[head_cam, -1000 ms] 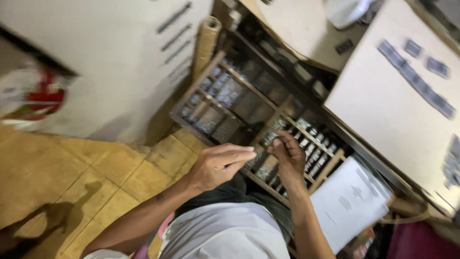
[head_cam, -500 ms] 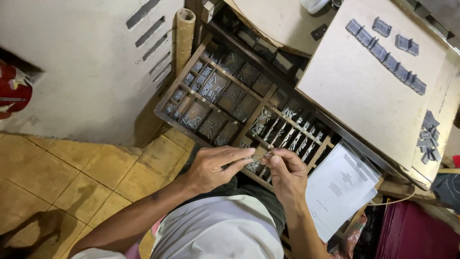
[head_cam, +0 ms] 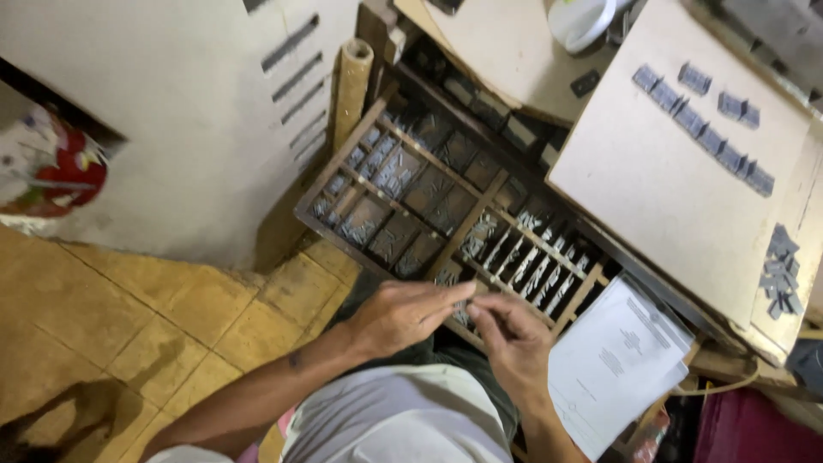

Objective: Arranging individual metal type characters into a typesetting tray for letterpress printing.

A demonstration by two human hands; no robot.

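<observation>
Wooden type tray (head_cam: pixel 446 201), a shallow case split by thin slats into many small compartments, is seen from above in the head view, tilted against the near edge of a workbench, its near rim just beyond the person's lap. The room is floored with worn yellowish tiles (head_cam: pixel 129 326), and a pale, scuffed wall (head_cam: pixel 171 111) stands to the left. Small grey metal type pieces (head_cam: pixel 386 171) are held in the compartments: short blocks in the left cells, longer thin strips (head_cam: pixel 531 266) in the narrow right-hand cells.

A cardboard tube (head_cam: pixel 351 86) is propped upright at the tray's far left corner. To the right, a flat pale board (head_cam: pixel 669 180) is laid over the bench, and rows of grey metal blocks (head_cam: pixel 703 129) are set along its far edge, with a loose heap (head_cam: pixel 780 274) at the right. A white bowl (head_cam: pixel 583 19) is placed at the far edge. A sheaf of printed white paper (head_cam: pixel 617 360) lies just right of the hands.

Both hands are held together over the tray's near rim. The left hand (head_cam: pixel 399 313) is loosely curled, fingers extended toward the right hand (head_cam: pixel 514 339), whose fingertips are pinched close. Whether anything is gripped in either hand cannot be told.
</observation>
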